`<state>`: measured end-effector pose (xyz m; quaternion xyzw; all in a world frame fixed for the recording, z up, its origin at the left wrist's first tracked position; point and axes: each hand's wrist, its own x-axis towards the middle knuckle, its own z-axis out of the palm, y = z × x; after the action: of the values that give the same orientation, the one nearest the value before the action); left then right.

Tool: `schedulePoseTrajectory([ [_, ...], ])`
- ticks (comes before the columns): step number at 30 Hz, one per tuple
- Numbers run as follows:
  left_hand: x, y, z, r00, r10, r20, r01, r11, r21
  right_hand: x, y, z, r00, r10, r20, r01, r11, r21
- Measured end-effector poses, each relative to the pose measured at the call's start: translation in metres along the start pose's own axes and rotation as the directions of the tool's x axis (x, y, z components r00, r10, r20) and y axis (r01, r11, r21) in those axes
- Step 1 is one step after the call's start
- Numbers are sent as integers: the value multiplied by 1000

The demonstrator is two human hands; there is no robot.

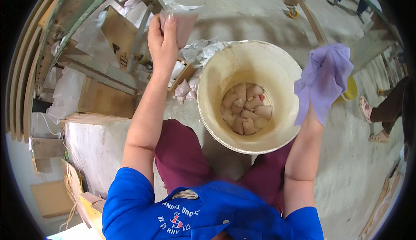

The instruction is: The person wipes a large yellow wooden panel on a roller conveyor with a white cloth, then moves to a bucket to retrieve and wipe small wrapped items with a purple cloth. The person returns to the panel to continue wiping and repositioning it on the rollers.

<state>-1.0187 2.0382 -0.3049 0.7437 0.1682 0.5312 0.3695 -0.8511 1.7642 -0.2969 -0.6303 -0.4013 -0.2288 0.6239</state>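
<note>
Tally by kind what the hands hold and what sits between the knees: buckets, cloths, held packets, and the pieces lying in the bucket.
Bucket, cream: 1
Purple cloth, in the right hand: 1
Small clear packet, in the left hand: 1
Tan pieces in the bucket: about 10, overlapping, so not exact
Total: about 13

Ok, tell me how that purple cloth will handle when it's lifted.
The purple cloth probably stays floppy: it drapes in folds over the right hand. It looks light, since it hangs from that hand alone. Unlikely to slip, being bunched in the grip.
</note>
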Motion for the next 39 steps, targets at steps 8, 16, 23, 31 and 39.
schedulePoseTrajectory([
  [8,-125,-210,-61,429,-671,605,293,736,610,-26,16,45,775,632,6,-610,746,266],
  [16,-149,-245,-74,619,-441,650,89,861,500,-37,53,33,821,569,-41,-553,811,193],
  [23,-35,-55,6,916,206,343,-286,937,200,-26,40,17,728,678,102,-628,599,497],
  [31,-141,-11,172,-375,-291,880,-396,909,132,-15,25,14,778,623,82,-604,705,371],
  [39,-287,-104,248,-305,-209,929,-471,881,43,-12,26,16,833,537,137,-551,828,107],
])
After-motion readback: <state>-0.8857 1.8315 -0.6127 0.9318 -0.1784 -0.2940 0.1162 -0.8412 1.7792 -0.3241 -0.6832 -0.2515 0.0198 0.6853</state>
